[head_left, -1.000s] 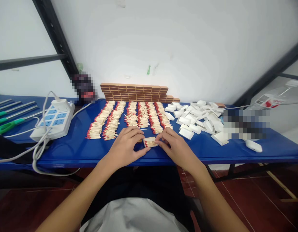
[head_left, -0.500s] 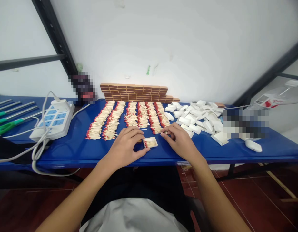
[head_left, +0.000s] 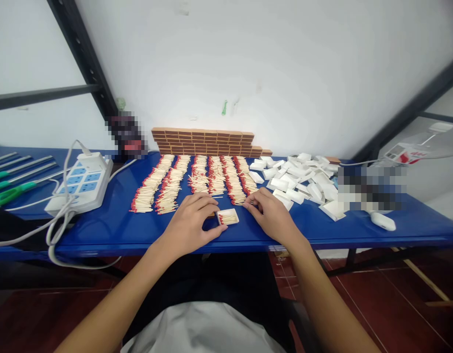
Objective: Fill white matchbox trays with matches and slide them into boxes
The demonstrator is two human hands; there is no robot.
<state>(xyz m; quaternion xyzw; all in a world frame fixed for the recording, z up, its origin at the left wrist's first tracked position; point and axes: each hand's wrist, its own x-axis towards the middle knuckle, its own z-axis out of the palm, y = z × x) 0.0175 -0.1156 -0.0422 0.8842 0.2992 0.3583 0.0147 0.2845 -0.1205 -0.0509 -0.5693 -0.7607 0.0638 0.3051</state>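
My left hand rests on the table, thumb and fingers closed round a small matchbox. Its white inner tray sticks out to the right, with some red-headed matches lying in it. The box's outer sleeve is mostly hidden under my fingers. To the right of the tray, my right hand has its thumb and fingertips pinched together on matches at the near end of a long row. How many are between the fingertips cannot be made out. Several more rows of matches stretch away behind my left hand.
A stack of brown matchboxes stands against the wall. White empty trays lie heaped at the right, near a white rounded case. On the left are a power strip with cables and green-handled tools. The blue table's front edge is close.
My right hand's fingertips have shifted very slightly at the end of the match row. My left hand and the matchbox stay in place.
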